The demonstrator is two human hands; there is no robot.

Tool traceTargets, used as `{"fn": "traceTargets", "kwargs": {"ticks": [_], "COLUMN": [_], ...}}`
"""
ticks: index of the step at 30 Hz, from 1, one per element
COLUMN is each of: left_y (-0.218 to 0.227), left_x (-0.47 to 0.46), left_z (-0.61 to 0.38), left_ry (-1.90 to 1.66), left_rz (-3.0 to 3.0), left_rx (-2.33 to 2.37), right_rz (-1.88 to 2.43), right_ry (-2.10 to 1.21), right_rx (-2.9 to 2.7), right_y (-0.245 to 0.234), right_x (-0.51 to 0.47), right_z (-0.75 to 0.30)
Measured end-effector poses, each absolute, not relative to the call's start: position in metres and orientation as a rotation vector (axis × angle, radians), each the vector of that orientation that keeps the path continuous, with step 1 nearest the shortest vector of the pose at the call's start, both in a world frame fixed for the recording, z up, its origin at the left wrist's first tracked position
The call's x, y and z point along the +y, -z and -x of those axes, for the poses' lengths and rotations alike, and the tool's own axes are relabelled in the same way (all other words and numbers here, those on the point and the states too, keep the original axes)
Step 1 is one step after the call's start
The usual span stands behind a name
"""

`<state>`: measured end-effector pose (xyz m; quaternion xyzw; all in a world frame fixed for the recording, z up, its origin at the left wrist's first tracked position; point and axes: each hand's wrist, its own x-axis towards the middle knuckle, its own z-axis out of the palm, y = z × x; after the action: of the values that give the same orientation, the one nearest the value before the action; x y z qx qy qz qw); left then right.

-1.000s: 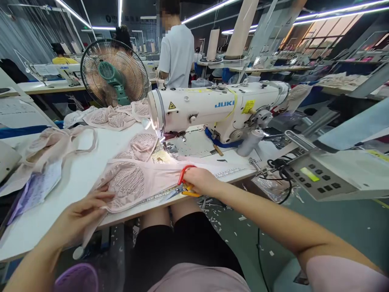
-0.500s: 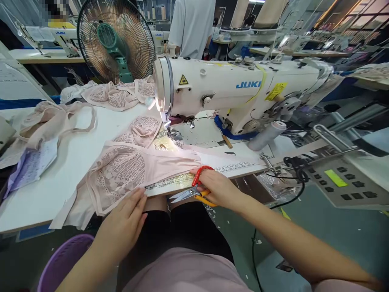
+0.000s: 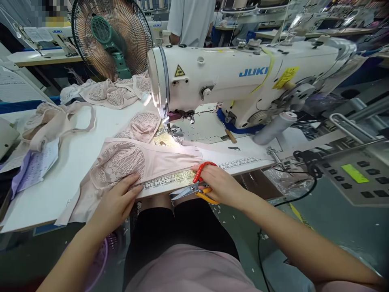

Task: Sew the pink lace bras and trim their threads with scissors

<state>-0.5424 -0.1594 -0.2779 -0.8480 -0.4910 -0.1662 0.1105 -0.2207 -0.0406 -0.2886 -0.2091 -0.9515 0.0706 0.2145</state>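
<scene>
A pale pink lace bra (image 3: 121, 160) lies on the white table in front of the sewing machine, its cup to the left and a smooth wing stretching right. My left hand (image 3: 114, 202) rests on the cup's near edge with fingers stretched out and flat. In my right hand (image 3: 221, 184) is a pair of scissors (image 3: 186, 191) with one red and one orange handle. Their blades are slightly parted and point left over the table's front edge. The right fingertips touch the end of the wing. A printed ruler strip (image 3: 167, 179) runs along the edge beneath the bra.
A white sewing machine (image 3: 223, 71) stands behind the bra, with a grey thread cone (image 3: 275, 129) and a control panel (image 3: 355, 172) to its right. More bras (image 3: 112, 93) lie at the back left. A fan (image 3: 111, 40) and a person (image 3: 191, 22) are beyond.
My left hand has slid left and forward onto the bra's cup, and the cup's near edge has moved back. My right hand keeps its hold on the scissors. The view has shifted slightly.
</scene>
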Motion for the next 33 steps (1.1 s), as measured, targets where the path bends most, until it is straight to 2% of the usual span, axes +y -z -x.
{"fn": "traceTargets", "kwargs": {"ticks": [9, 16, 33], "left_y": [0.283, 0.278, 0.266], "left_x": [-0.160, -0.156, -0.149], "left_z": [0.540, 0.538, 0.547], "left_ry": [0.509, 0.499, 0.525], "left_rz": [2.451, 2.440, 2.641], "left_rx": [-1.504, -1.737, -1.745], "right_rz": [0.569, 0.611, 0.655], "right_ry": [-0.211, -0.213, -0.169], "right_rx": [-2.639, -2.625, -2.637], "right_y": [0.290, 0.288, 0.284], "right_x": [-0.040, -0.040, -0.045], "right_z": [0.219, 0.220, 0.213]}}
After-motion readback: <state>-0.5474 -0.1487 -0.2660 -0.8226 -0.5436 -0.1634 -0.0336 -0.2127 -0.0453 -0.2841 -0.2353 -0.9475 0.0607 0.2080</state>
